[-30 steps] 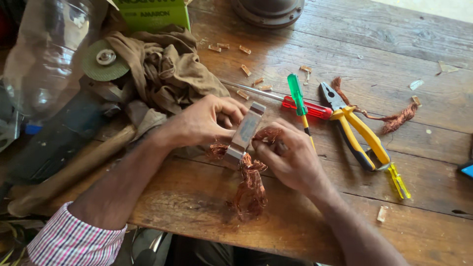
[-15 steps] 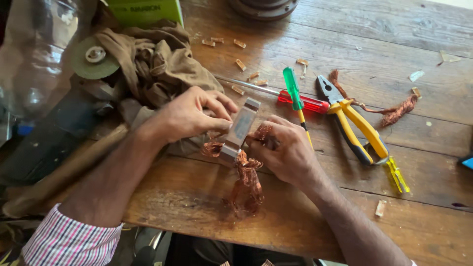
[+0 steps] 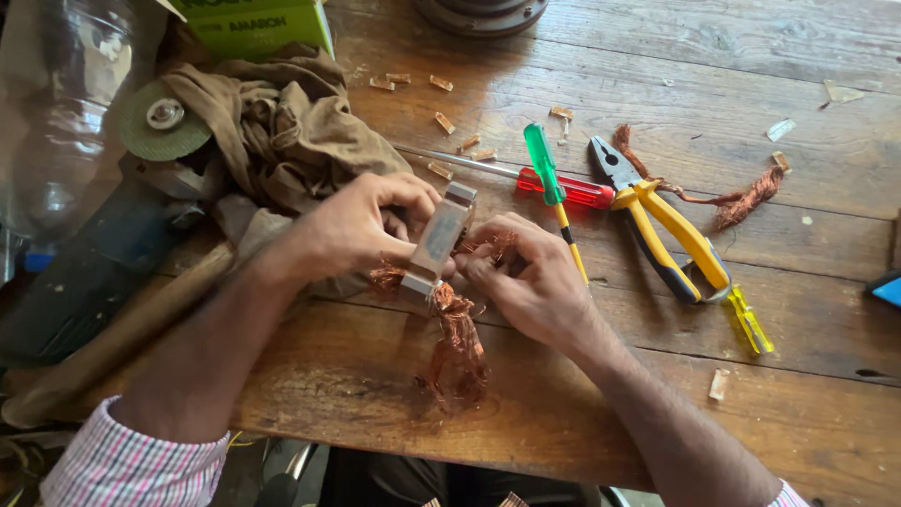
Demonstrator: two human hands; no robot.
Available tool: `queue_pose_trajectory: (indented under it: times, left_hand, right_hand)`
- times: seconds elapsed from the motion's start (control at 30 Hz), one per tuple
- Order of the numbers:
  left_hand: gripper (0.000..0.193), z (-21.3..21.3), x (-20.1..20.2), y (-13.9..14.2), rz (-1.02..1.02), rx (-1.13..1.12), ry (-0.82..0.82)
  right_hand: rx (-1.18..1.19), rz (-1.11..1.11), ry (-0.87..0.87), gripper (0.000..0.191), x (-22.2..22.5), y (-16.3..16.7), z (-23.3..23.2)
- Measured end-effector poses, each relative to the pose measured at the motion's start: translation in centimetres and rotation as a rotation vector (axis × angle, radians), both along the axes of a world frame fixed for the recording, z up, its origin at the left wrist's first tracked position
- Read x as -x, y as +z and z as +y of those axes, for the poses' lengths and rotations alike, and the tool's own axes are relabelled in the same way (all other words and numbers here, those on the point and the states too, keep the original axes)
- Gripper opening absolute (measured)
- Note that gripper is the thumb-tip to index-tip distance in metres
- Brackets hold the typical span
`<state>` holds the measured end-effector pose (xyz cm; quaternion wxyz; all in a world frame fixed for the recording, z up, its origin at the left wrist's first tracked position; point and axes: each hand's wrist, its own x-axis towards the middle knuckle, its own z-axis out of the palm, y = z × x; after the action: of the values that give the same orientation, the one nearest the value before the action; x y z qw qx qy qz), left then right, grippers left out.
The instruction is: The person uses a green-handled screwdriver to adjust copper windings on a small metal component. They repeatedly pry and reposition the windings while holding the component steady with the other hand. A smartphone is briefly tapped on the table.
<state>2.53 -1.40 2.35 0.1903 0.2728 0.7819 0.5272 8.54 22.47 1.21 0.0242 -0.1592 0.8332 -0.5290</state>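
Copper wire point(image 3: 457, 340) hangs in a tangled bunch from the grey metal block point(image 3: 436, 242) we hold near the front edge of the wooden tabletop point(image 3: 657, 376), our left hand point(image 3: 361, 225) with its fingers wrapped closed around the block's side and our right hand point(image 3: 530, 277) with its fingers curled tight into the strands at the other side. Just beyond our hands lie a green-handled screwdriver point(image 3: 544, 167), a red-handled screwdriver point(image 3: 563, 191) and yellow-handled pliers point(image 3: 662, 225), with a brown cloth point(image 3: 282, 131) to the left.
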Motion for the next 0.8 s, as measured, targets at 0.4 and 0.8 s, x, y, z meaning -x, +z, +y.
queue_pose_trajectory:
  times: [0.4, 0.8]
  left_hand:
    - [0.03, 0.4, 0.3, -1.5, -0.04, -0.117, -0.113]
    - [0.027, 0.2, 0.2, -1.0, -0.004, -0.002, -0.057]
  right_hand:
    - [0.369, -0.282, 0.089, 0.015, 0.3, -0.8, 0.7]
    - [0.264, -0.254, 0.125, 0.01, 0.3, -0.9, 0.7]
